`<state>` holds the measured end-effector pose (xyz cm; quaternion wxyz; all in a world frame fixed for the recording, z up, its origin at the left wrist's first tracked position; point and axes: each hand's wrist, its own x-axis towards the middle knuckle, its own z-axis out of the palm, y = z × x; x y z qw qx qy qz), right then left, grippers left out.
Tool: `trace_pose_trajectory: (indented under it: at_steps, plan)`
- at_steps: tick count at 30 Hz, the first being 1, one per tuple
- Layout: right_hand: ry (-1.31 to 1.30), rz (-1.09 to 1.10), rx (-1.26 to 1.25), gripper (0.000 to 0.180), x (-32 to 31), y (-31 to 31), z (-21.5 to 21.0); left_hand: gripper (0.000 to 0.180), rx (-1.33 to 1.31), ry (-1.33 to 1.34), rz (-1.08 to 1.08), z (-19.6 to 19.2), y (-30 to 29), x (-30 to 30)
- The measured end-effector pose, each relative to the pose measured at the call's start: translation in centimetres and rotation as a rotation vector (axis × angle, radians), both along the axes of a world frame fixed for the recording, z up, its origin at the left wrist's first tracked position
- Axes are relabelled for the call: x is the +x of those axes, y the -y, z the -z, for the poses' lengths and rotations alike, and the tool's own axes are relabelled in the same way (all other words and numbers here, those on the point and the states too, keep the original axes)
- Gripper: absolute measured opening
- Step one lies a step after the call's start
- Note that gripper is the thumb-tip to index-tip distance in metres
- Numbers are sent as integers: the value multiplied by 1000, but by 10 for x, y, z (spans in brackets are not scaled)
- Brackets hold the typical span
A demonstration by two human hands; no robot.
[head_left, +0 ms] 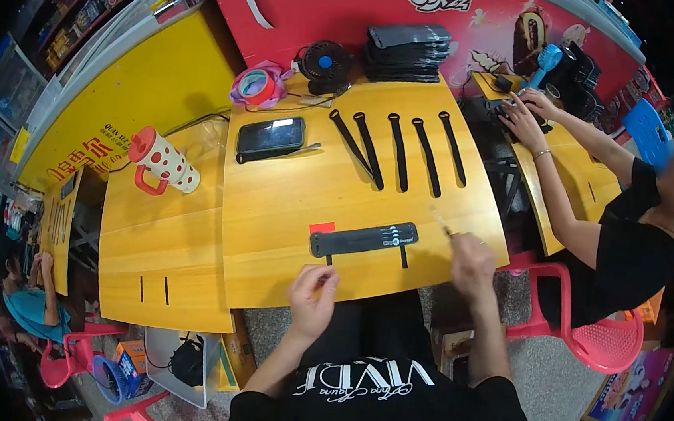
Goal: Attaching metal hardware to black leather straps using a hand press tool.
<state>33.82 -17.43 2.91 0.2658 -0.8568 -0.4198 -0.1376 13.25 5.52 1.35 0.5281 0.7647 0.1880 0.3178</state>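
Observation:
In front of me on the yellow table (288, 222) lies a flat black strap-like piece (362, 241) with white print and rounded ends. Under its far left edge shows a small red patch (322, 228). Two short dark strips (405, 256) extend from its near side. My left hand (313, 297) is just short of that piece, fingers curled; whatever they hold, if anything, is hidden. To the right, my right hand (473, 264) is closed on a thin pale stick-like tool (442, 220), its tip raised toward the far left. I cannot make out the tool's kind.
Several black straps with looped ends (398, 152) lie beyond the piece. Farther back are a phone (271, 136), tape roll (255, 87), small fan (324, 63) and stack of dark pieces (407, 52). A dotted tumbler (165, 162) stands left. Another person (616, 227) works at right.

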Motion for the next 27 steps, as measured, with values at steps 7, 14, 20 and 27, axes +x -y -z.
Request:
trace_pose_trajectory:
  at_steps: [7,14,20,27]
  plan:
    - [-88,96,106,4,47,-12,-1,15,425,-66,-386,26,-66,-25]
    - [228,-103,-151,5,136,-117,-21,15,273,-91,-359,22,-71,-26]
    - [380,-54,-297,17,214,-237,-15,14,135,-105,-391,26,-71,-24]
    - [257,51,-477,17,243,-276,20,14,76,-85,-378,26,-71,-24]
